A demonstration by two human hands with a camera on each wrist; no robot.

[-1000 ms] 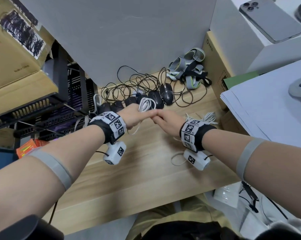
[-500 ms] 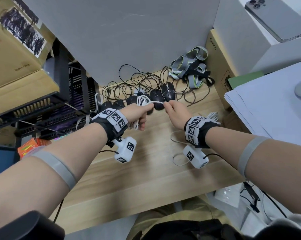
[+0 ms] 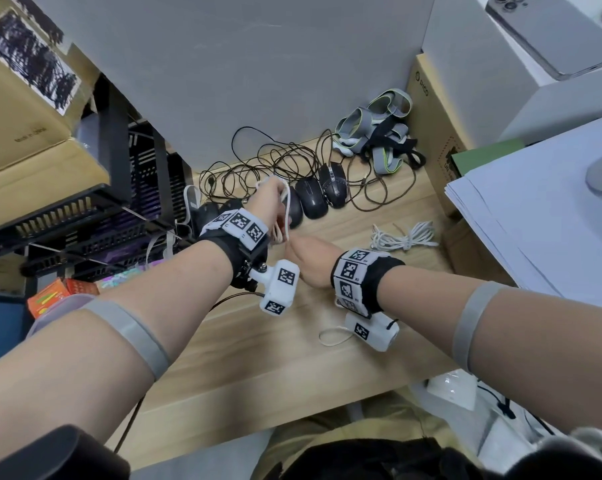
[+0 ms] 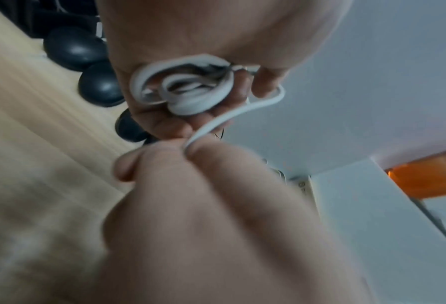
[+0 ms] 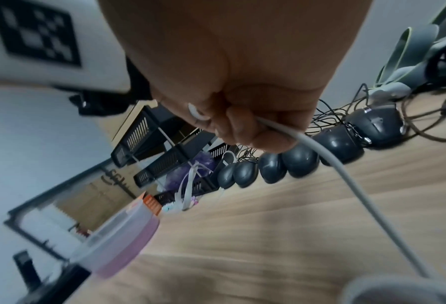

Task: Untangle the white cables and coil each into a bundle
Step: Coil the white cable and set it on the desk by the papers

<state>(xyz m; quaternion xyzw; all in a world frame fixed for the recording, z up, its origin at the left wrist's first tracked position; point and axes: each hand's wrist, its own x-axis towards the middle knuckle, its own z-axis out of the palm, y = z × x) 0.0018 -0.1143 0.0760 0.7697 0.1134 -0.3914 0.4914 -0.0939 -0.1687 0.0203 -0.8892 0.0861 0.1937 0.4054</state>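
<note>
Your left hand (image 3: 270, 206), raised, fingers curled around coiled thin white rubber cable (image 4: 188, 90); your right hand (image 3: 310, 259), knuckles up, pinches its loose strand.

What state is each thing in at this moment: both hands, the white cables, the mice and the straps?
left hand: raised, gripping the coil.
coil: white cable partly wound, its free end running to the right hand.
right hand: pinching that cable.
second white cable: loosely bunched on the table, untouched.
black mice: in a row, cords tangled.
grey straps: heaped.
</note>
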